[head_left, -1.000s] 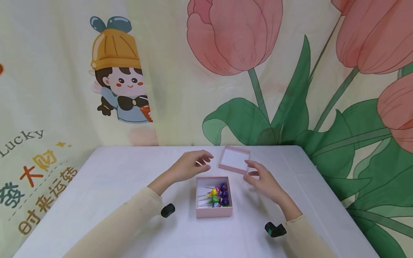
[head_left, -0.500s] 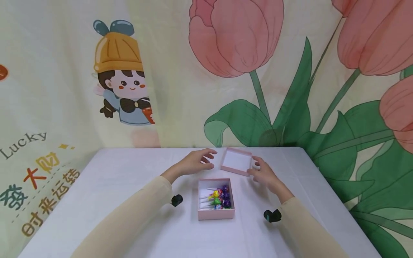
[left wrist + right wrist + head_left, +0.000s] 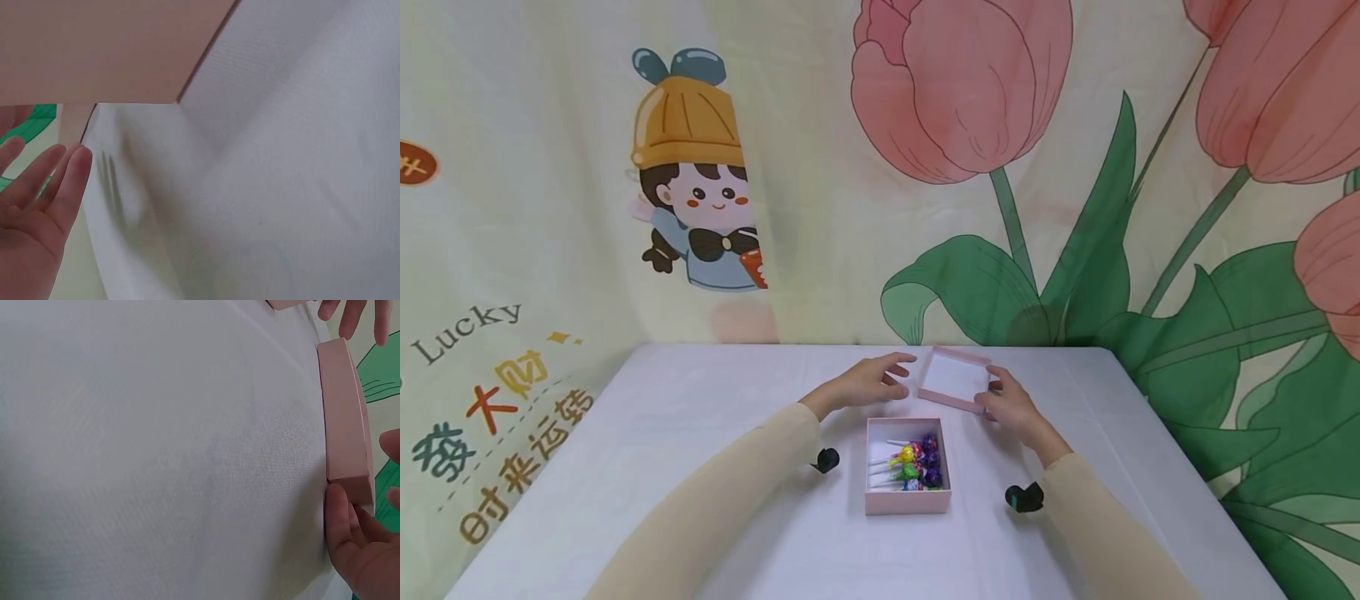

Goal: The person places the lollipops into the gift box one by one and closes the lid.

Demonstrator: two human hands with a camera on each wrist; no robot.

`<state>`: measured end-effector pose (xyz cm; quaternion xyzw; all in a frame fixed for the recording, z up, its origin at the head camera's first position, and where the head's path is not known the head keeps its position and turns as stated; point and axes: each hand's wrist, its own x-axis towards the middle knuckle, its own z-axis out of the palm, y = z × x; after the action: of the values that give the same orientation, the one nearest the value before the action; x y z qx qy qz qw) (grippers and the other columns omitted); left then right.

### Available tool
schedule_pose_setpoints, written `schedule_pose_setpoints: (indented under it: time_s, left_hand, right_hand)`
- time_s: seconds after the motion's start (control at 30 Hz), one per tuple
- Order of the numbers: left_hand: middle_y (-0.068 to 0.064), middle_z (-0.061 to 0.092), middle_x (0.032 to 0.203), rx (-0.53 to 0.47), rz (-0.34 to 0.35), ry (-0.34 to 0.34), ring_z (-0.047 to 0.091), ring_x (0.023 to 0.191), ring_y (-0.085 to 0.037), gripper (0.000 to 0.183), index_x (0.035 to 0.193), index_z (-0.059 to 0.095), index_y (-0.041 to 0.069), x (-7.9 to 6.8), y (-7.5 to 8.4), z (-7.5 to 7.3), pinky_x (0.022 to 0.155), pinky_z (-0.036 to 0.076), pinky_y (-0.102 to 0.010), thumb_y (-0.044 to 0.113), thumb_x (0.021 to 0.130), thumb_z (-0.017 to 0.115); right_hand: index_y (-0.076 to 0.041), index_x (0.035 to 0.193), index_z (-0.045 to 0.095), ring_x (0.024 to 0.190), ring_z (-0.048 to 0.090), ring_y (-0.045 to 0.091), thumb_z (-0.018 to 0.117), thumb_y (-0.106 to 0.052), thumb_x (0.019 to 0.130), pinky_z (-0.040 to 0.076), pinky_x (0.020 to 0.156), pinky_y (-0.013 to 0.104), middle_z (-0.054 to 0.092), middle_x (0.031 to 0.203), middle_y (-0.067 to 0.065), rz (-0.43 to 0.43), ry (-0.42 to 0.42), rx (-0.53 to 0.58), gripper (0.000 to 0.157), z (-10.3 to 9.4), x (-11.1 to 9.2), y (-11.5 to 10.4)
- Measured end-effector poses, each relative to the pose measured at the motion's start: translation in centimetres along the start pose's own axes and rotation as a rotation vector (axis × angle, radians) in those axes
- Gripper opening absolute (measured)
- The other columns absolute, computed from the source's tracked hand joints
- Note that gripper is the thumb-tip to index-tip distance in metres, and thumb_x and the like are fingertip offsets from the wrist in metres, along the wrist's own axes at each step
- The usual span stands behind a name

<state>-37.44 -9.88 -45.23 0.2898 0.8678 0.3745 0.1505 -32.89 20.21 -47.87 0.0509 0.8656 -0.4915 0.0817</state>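
A pink lid (image 3: 955, 380) lies on the table with its white inside facing up. At its right side is my right hand (image 3: 1013, 408). In the right wrist view, the thumb of that hand (image 3: 362, 550) touches the near corner of the pink lid (image 3: 345, 412), while other fingers are apart from it. My left hand (image 3: 863, 383) hovers left of the lid, holding nothing, its fingers loosely bent. Nearer stands a pink box (image 3: 907, 502) with several wrapped lollipops (image 3: 912, 463) inside. The left wrist view has the box (image 3: 106, 56) above my left hand (image 3: 37, 206).
A white cloth covers the table (image 3: 715, 383). Behind it hangs a printed curtain (image 3: 820, 208) with tulips and a cartoon figure. Black wrist cameras (image 3: 1024, 498) sit below both wrists.
My right hand has moved up to the lid's right edge. My left hand has shifted right, toward the lid. The head view has turned slightly left; lid and box stay put.
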Motion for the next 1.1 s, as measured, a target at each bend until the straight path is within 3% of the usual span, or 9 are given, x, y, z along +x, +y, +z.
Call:
schedule_pose_setpoints:
  time_s: [0.3, 0.6, 0.93, 1.1]
  left_hand:
    - [-0.018, 0.058, 0.153, -0.04, 0.003, -0.037, 0.062, 0.134, -0.034, 0.068, 0.166, 0.035, 0.015, 0.8, -0.1, 0.6, 0.112, 0.049, -0.052, 0.025, 0.106, 0.067]
    - [-0.018, 0.063, 0.146, -0.077, -0.021, -0.029, 0.064, 0.132, -0.032, 0.068, 0.166, 0.034, 0.012, 1.4, -0.5, 1.1, 0.105, 0.055, -0.044, 0.021, 0.106, 0.066]
    - [-0.012, 0.068, 0.134, -0.104, -0.06, 0.056, 0.065, 0.122, -0.027, 0.067, 0.164, 0.04, 0.01, 1.3, -1.4, 1.4, 0.102, 0.053, -0.042, 0.023, 0.105, 0.068]
    - [-0.013, 0.069, 0.133, -0.154, -0.074, 0.125, 0.066, 0.123, -0.028, 0.065, 0.161, 0.044, 0.007, 0.9, -1.9, 1.5, 0.105, 0.051, -0.045, 0.021, 0.103, 0.069]
  right_hand:
    - [-0.013, 0.168, 0.025, 0.137, 0.048, 0.042, 0.056, -0.013, 0.102, 0.045, 0.115, 0.057, 0.033, 0.166, 0.026, -0.005, 0.006, 0.008, 0.073, 0.4, 0.5, -0.3]
    - [-0.013, 0.167, 0.027, 0.135, 0.051, 0.041, 0.055, -0.01, 0.101, 0.047, 0.113, 0.055, 0.035, 0.165, 0.026, -0.01, -0.014, 0.022, 0.072, 1.0, 0.5, -0.5]
    - [-0.012, 0.166, 0.029, 0.127, 0.056, 0.038, 0.054, -0.012, 0.104, 0.051, 0.108, 0.051, 0.039, 0.162, 0.026, -0.025, -0.009, 0.027, 0.067, 1.8, 0.1, -1.5]
    - [-0.013, 0.166, 0.032, 0.122, 0.057, 0.034, 0.054, -0.009, 0.102, 0.054, 0.098, 0.043, 0.041, 0.161, 0.024, -0.037, 0.012, 0.05, 0.067, 2.1, -0.2, -2.2]
